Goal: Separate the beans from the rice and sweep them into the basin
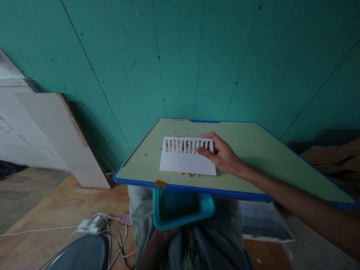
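Observation:
My right hand [221, 152] is closed on the right end of a white slotted plastic panel [187, 162], thumb on its near side. The panel stands tilted on a pale green tabletop [242, 148]. Small beige pellets [191, 174] lie along its near bottom edge, and more show behind its slots. Below the table's front edge, a turquoise plastic tub [206, 210] sits over the lap, with a dark greenish layer inside. My left hand [170, 233] holds the tub from underneath; its fingers are mostly hidden.
The table has a blue edge band [239, 195] with a piece of orange tape [160, 183]. A green wall [135, 56] rises behind it. On the floor at left are a white power adapter with cables [94, 225], a grey stool seat [81, 255] and a leaning board [64, 138].

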